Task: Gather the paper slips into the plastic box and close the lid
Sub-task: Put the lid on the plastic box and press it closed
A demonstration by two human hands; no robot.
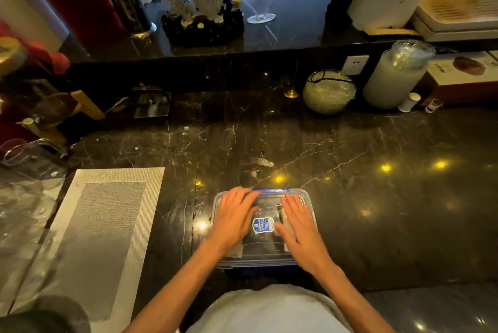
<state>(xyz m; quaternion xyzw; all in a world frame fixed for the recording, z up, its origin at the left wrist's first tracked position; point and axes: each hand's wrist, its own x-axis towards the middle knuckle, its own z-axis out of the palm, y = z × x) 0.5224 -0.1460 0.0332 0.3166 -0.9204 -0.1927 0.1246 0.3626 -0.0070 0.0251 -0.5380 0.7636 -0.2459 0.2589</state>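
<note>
A clear plastic box [262, 253] with blue clasps stands on the dark marble counter just in front of me. Its transparent lid [266, 202] lies on top and carries a blue and white sticker [263, 225]. My left hand [234, 218] rests flat on the left half of the lid, fingers spread. On the right half, my right hand [299, 225] lies flat in the same way. Pale shapes show faintly through the lid under my hands; I cannot tell whether they are the paper slips. No loose slips show on the counter.
A grey woven placemat [107, 225] lies left of the box. Clear glassware [29, 160] crowds the far left. At the back right stand a round wrapped bundle [328, 95], a tall wrapped stack [396, 76] and a small white pot [409, 102]. A raised ledge [296, 30] runs behind.
</note>
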